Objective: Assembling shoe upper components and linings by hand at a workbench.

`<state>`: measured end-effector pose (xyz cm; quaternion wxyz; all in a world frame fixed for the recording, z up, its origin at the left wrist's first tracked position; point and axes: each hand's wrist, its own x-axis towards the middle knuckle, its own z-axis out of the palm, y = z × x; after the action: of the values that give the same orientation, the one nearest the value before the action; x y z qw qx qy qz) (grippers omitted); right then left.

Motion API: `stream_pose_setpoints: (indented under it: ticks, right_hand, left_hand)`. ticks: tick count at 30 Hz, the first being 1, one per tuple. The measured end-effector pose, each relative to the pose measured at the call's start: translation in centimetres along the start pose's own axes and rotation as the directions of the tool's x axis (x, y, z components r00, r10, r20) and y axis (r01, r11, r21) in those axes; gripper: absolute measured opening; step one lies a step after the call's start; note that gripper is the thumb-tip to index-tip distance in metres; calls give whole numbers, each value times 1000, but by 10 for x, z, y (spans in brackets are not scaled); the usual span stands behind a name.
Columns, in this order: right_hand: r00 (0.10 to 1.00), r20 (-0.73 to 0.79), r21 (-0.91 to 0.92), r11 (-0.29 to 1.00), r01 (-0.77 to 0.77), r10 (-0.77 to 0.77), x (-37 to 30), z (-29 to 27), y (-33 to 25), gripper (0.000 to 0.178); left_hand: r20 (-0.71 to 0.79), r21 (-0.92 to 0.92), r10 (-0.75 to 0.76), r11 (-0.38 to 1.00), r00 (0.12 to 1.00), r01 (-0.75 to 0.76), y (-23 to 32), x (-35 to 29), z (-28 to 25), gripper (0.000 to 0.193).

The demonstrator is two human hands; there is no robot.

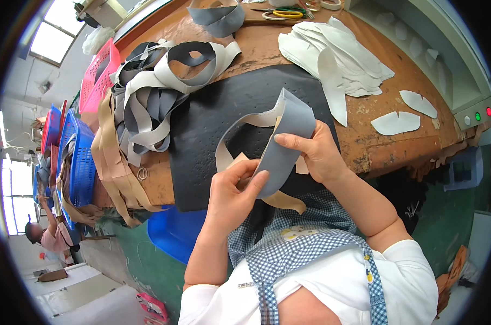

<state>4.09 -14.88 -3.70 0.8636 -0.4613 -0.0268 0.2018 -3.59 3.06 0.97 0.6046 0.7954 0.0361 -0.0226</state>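
Observation:
Both hands hold a wide strip of grey-blue, leather-like material [289,141] curved into a loop, its pale inner side showing at the left. My left hand [232,187] pinches the strip's lower end between thumb and fingers. My right hand [320,154] grips the strip higher up, thumb flat on the grey-blue face and fingers behind it. A tan strip [285,202] hangs below the loop; its join with the grey strip is hidden by the hands. Beneath them lies a black mat [199,141] pitted with small holes.
Looped grey and white strips [148,103] heap at the left, beside hanging tan strips [115,157]. White cut pieces [332,54] pile at the back right. Yellow-handled scissors [286,14] lie at the far edge. Blue baskets [80,162] stand left; another person [58,233] is beyond.

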Motion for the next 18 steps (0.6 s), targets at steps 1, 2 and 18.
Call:
stream_pose_setpoints:
  ticks: [1,2,18]
  right_hand:
    - [1000,2,1,1000,-4,4,-2,2,3,20]
    - [1000,9,-45,999,28,-28,-5,6,6,21]
    - [998,-13,-123,991,61,-63,-7,8,2,22]
  left_hand:
    - [-3,0,-3,1000,1000,3,4,1,-1,19]
    - [27,35,-33,999,999,32,8,5,-1,18]
    - [100,-53,-60,996,993,65,-3,8,-2,18]
